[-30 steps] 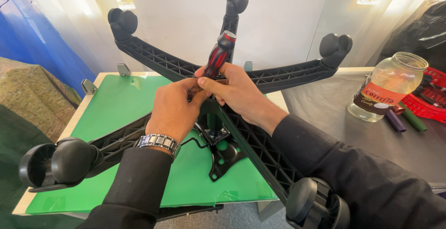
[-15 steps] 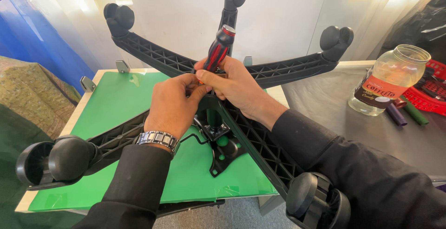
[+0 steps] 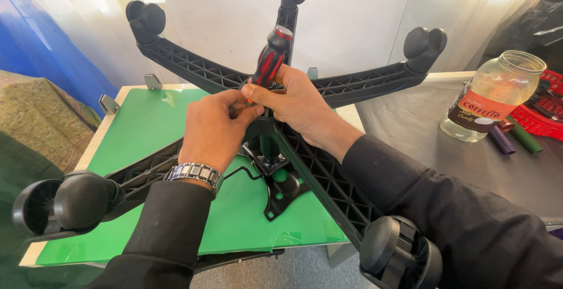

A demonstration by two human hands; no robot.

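An upturned black chair base [image 3: 193, 69] with five ribbed legs and castor wheels stands on a green seat board [image 3: 152, 124]. My right hand [image 3: 296, 104] grips a red and black screwdriver [image 3: 271, 59] by its handle, upright over the hub where the legs meet. My left hand [image 3: 214, 127], with a metal watch on the wrist, is closed around the hub right beside the screwdriver shaft, its fingers touching my right hand. The tool tip is hidden behind my hands. Below the hub a black metal mounting plate [image 3: 281, 192] lies on the green board.
A glass jar [image 3: 492, 98] stands on the grey table [image 3: 410, 130] at right, beside purple and green markers [image 3: 513, 139] and a red basket [image 3: 542, 116]. Castor wheels jut out at lower left [image 3: 58, 204] and lower right [image 3: 399, 254]. White curtains hang behind; blue cloth at left.
Both hands and the screwdriver stay at the hub. The view has shifted slightly, so the base and hands sit a little higher in the frame.
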